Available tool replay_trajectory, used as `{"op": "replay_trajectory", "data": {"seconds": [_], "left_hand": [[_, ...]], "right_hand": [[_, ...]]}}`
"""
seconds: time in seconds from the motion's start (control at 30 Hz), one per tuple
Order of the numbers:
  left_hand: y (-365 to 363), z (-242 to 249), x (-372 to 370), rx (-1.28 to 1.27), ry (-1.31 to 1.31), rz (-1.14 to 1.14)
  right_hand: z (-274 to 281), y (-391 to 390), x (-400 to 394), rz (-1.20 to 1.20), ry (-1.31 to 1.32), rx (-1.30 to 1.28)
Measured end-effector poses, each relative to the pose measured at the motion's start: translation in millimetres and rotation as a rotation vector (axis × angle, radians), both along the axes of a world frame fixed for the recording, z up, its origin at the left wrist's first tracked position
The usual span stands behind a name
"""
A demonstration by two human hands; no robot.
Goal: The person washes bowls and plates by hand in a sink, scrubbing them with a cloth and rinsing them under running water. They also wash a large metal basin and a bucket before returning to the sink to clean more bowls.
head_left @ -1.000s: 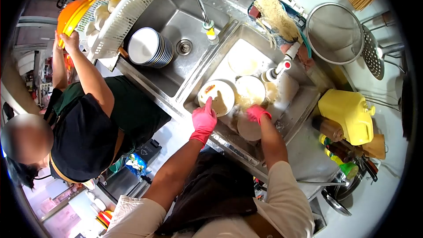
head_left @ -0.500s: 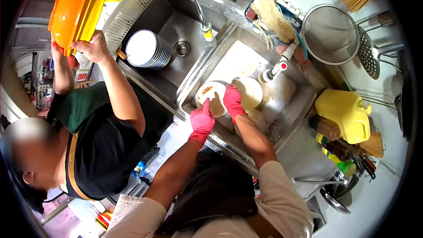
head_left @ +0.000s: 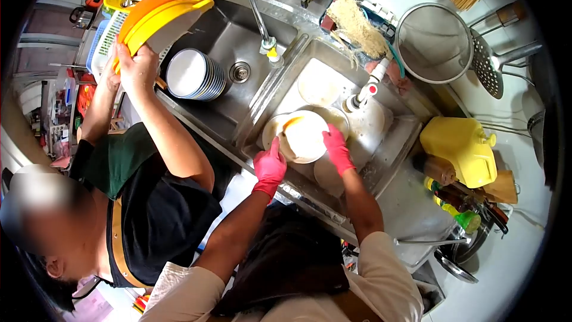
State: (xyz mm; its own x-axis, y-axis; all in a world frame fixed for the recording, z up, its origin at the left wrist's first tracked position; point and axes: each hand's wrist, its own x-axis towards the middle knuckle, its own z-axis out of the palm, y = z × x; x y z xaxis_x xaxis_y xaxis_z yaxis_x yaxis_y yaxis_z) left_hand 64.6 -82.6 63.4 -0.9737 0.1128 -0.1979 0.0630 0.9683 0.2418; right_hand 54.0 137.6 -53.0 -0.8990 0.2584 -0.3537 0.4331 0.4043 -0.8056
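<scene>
My left hand [head_left: 270, 167], in a pink glove, is closed on the left rim of a white bowl [head_left: 307, 137] with an orange-brown smear inside. The right rim of that bowl is gripped by my right hand [head_left: 337, 146], also pink-gloved. The bowl is tilted over the right sink basin [head_left: 405, 149], above other pale dishes. Another white bowl [head_left: 271, 128] shows partly behind its left side. A round white dish [head_left: 319, 83] lies farther back in the basin.
At left a co-worker [head_left: 161, 203] holds stacked orange and yellow basins [head_left: 161, 21] near the left sink. That sink holds stacked plates [head_left: 189, 74]. A faucet [head_left: 256, 12] stands between basins. Right are a strainer [head_left: 434, 43], yellow jug [head_left: 459, 149] and bottles [head_left: 468, 220].
My right hand has moved right and slightly down, and a bowl is now raised and tilted between my hands. The co-worker's stacked basins have moved right and down, toward the left sink.
</scene>
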Motion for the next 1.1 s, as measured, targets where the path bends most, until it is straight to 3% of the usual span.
{"op": "replay_trajectory", "data": {"seconds": [0.07, 0.27, 0.43, 0.5, 0.53, 0.6, 0.63, 0.67, 0.73, 0.77, 0.83, 0.87, 0.93, 1.0, 1.07, 1.1], "left_hand": [[-0.5, -0.2, -2.2, -0.028, -0.019, -0.001], [-2.4, 0.7, -4.3, 0.031, -0.068, 0.013], [-3.5, -0.6, -3.7, 0.047, -0.08, 0.012], [-3.7, -4.9, -1.1, 0.087, 0.002, 0.0], [-3.8, -5.7, -1.5, 0.126, 0.09, -0.011], [-2.7, -6.8, -1.5, 0.139, 0.097, -0.003], [-4.4, -7.3, -0.9, 0.153, 0.101, 0.004], [-5.1, -8.6, 0.5, 0.153, 0.097, 0.004], [-5.6, -11.6, 0.9, 0.151, 0.107, 0.001], [-5.5, -12.2, 1.5, 0.151, 0.109, 0.005], [-6.1, -13.2, -0.2, 0.116, 0.09, -0.008], [-6.4, -11.9, -1.8, 0.116, 0.092, -0.004], [-5.0, -6.2, -1.0, 0.109, 0.102, -0.018], [-3.9, -2.0, -2.9, 0.12, 0.089, -0.008], [-4.4, -2.5, -1.4, 0.135, 0.076, -0.007], [-5.6, -4.6, -1.0, 0.148, 0.073, -0.006]], "right_hand": [[-17.5, 29.8, 16.0, -0.058, -0.023, 0.27], [-17.4, 64.8, 25.6, -0.202, 0.133, 0.544], [-22.5, 47.5, 17.1, -0.054, 0.113, 0.866], [-14.7, 32.9, 18.8, 0.037, -0.024, 0.835], [-37.7, 33.1, 23.6, 0.039, -0.022, 0.834], [-89.1, 27.9, 29.9, 0.059, -0.268, 0.852], [-105.2, 29.2, 32.7, -0.049, -0.391, 0.651], [-123.3, 23.0, 40.2, -0.048, -0.395, 0.651], [-124.7, 10.5, 50.8, -0.601, -0.76, -0.463], [-105.8, 13.1, 54.3, -0.349, -0.847, -0.556], [-17.2, 12.4, 48.0, 0.205, -0.889, -0.724], [-20.3, 10.0, 49.2, 0.21, -0.889, -0.722], [-48.9, 11.3, 59.9, 0.36, -0.794, -0.196], [-63.8, 21.5, 54.0, 0.386, -0.756, -0.091], [-53.8, 22.6, 40.0, 0.581, -0.027, 0.818], [-34.5, 12.3, 20.3, 0.399, -0.046, 0.633]]}}
